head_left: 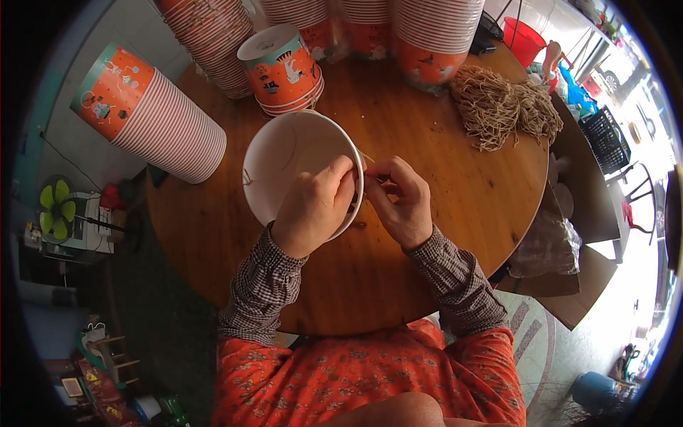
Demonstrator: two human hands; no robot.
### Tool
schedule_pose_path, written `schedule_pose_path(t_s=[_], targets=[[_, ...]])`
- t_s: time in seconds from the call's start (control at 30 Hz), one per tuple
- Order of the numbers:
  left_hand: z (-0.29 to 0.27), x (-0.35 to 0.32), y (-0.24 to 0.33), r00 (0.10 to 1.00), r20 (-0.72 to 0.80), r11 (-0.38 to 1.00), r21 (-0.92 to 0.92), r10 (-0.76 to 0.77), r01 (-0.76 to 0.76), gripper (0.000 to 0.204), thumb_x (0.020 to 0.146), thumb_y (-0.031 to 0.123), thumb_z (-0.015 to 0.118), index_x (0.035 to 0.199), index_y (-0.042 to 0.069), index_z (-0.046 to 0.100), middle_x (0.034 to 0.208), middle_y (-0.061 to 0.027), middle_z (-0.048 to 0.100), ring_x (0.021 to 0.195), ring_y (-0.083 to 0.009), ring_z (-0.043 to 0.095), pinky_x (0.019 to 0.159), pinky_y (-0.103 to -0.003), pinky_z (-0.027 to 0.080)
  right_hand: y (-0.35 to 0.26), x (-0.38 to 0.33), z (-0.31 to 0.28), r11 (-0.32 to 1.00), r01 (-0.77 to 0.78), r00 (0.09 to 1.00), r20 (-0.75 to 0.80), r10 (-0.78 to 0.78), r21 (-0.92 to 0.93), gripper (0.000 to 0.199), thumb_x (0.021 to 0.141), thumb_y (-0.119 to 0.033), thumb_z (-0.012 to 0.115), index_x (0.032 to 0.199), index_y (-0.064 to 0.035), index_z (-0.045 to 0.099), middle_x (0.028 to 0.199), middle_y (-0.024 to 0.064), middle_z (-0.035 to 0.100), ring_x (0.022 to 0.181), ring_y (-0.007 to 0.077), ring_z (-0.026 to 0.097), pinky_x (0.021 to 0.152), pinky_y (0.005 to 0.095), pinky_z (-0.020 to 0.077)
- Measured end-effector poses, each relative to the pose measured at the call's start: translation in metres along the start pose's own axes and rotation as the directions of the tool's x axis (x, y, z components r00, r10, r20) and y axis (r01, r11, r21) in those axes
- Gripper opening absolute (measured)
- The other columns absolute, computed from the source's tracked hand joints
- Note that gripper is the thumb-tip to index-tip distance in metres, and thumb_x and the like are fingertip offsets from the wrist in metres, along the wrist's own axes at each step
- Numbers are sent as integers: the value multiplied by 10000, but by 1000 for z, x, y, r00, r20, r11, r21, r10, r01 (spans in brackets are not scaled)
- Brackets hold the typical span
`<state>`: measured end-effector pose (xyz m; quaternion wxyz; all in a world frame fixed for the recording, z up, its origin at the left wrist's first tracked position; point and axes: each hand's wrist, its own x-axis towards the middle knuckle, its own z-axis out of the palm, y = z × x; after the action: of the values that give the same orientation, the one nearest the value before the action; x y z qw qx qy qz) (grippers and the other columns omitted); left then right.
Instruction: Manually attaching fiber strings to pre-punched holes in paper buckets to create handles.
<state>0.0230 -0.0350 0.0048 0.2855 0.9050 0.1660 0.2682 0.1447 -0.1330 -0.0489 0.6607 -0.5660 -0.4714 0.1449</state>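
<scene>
A white-lined paper bucket (269, 153) lies tilted on the table with its mouth toward me. My left hand (313, 206) reaches over the mouth, its fingers closed on the right part of the rim. Just outside that rim, my right hand (404, 203) pinches with thumb and forefinger. A thin tan cord (368, 157) shows above the right fingertips; its end is hidden between the fingers. Another bit of cord (247, 177) pokes through the bucket's left side, and a strand lies along the inner wall.
Round wooden table (469, 206). Behind the bucket stand a short orange bucket stack (284, 71) and several tall stacks. A long nested stack (167, 121) leans at the left. Bundled tan cords (501, 107) lie at the back right. Cardboard boxes (583, 277) stand beside the table's right edge.
</scene>
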Motion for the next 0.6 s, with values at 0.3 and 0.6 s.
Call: schedule_pose_path(t_s=[0.3,0.6], targets=[[-12,2,-7,980,-191,998,36,63,-57,33,908,31,565,936,29,582,748,-130,614,670,-296,634,582,-361,491,-15,8,-28,1000,21,997,-69,-23,-23,81,869,24,611,947,40,622,797,46,621,705,73,591,622,223,474],[-11,1,3,938,-225,965,37,263,-261,75,851,27,629,918,33,595,832,-92,580,752,-272,600,637,-357,483,-35,7,-10,976,125,992,55,-117,-176,167,799,-7,688,960,-1,641,727,51,562,606,117,547,575,242,456]])
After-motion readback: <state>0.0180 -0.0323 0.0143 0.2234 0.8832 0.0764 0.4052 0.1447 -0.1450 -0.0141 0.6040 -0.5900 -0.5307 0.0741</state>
